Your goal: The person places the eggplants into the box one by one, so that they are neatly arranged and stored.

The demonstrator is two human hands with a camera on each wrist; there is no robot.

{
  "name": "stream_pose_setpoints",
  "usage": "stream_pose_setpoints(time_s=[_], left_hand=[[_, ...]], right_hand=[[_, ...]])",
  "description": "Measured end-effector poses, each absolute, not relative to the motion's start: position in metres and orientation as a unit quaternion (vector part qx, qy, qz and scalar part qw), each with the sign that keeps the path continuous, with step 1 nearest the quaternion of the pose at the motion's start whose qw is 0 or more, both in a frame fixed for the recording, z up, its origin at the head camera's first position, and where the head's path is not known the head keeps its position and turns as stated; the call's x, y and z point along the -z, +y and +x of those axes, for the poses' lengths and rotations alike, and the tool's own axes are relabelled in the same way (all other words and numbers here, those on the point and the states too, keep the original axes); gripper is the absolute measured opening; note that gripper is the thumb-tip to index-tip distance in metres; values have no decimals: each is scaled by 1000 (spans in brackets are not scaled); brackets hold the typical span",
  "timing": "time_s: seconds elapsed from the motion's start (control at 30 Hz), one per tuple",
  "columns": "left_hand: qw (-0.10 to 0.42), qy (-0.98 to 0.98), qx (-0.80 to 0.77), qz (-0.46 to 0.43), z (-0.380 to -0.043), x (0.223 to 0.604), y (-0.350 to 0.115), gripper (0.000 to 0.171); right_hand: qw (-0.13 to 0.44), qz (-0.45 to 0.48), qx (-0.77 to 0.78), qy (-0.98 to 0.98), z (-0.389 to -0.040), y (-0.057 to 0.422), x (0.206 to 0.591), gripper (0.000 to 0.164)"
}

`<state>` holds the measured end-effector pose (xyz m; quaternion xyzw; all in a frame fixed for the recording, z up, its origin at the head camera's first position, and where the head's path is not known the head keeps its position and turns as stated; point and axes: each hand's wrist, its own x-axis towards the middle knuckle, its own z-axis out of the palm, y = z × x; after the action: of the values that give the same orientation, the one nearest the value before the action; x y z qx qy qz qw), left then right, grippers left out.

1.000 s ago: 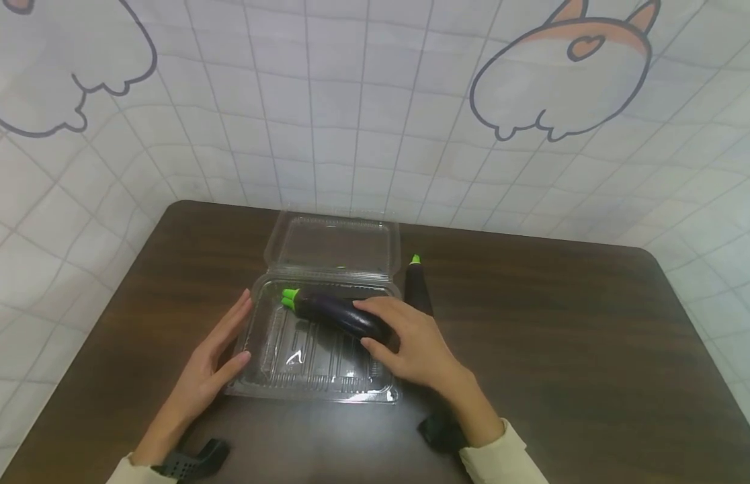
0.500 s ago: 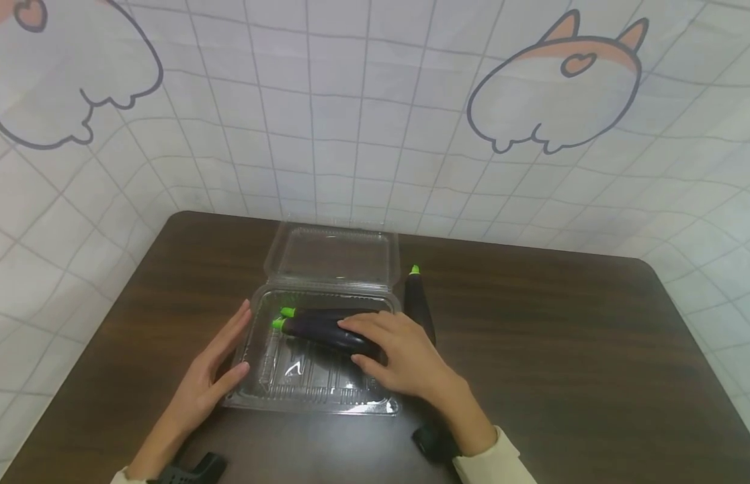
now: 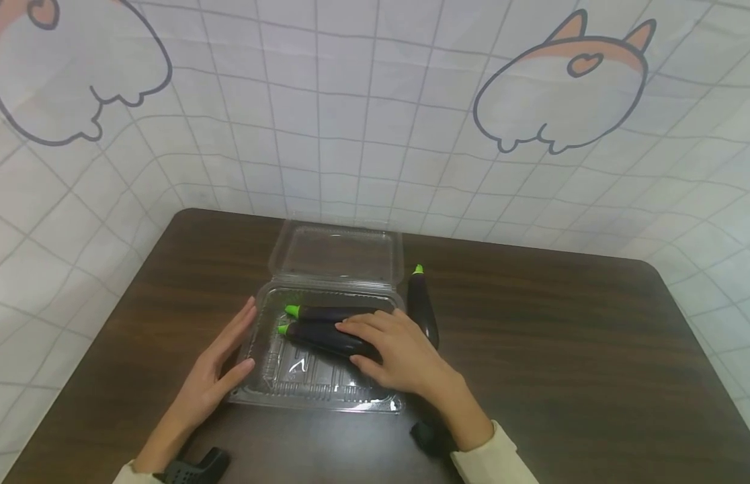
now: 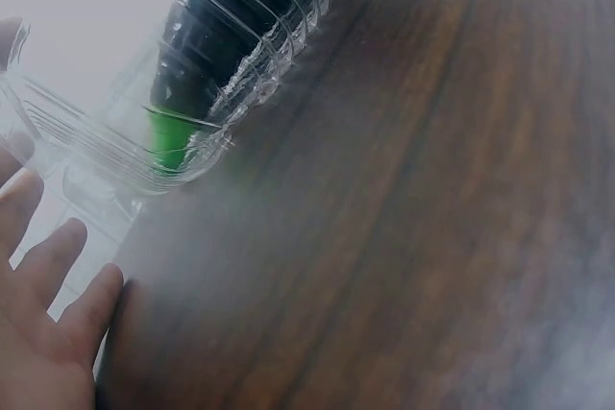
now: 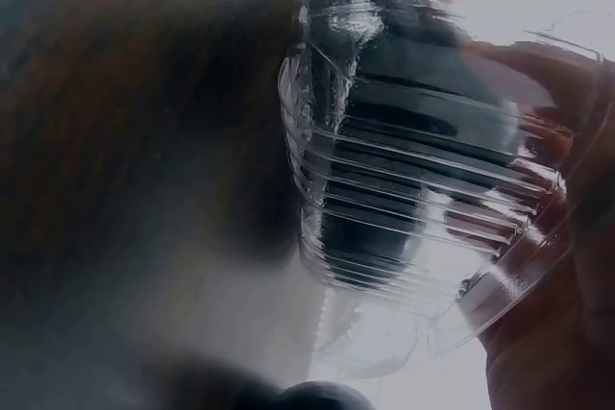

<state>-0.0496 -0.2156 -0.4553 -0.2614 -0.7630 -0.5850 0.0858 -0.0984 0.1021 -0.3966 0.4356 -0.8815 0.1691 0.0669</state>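
Note:
A clear plastic clamshell box (image 3: 317,405) lies on the table with its lid folded back. Inside are two dark purple eggplants, side by side with green stem ends to the left: a front eggplant (image 3: 317,338) and a back eggplant (image 3: 334,313). My right hand (image 3: 399,356) grips the front one near its thick right end, thumb on the near side and fingers over the top, hiding both right ends. Along the box's left rim my left hand (image 3: 207,376) rests with fingers extended. Through the box wall, the left wrist view shows a green stem (image 4: 171,136).
A third eggplant (image 3: 422,306) lies on the table just right of the box, stem pointing away. The transparent lid (image 3: 339,252) extends toward the white grid-patterned curtain (image 3: 339,134) behind the dark wooden table (image 3: 562,349).
My right hand has shifted slightly left and nearer with the front eggplant, which has moved down off the back one to lie beside it. The left hand stays at the box's left rim.

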Motion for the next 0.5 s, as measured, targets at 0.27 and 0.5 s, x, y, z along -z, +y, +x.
stream_pose_setpoints(time_s=[0.27, 0.5], left_hand=[[82, -765, 586, -255, -49, 455, -215, 72], [83, -773, 578, -249, -49, 453, -215, 71]], right_hand=[[49, 426, -138, -893, -98, 100, 395, 50], [50, 416, -125, -899, -98, 99, 395, 49]])
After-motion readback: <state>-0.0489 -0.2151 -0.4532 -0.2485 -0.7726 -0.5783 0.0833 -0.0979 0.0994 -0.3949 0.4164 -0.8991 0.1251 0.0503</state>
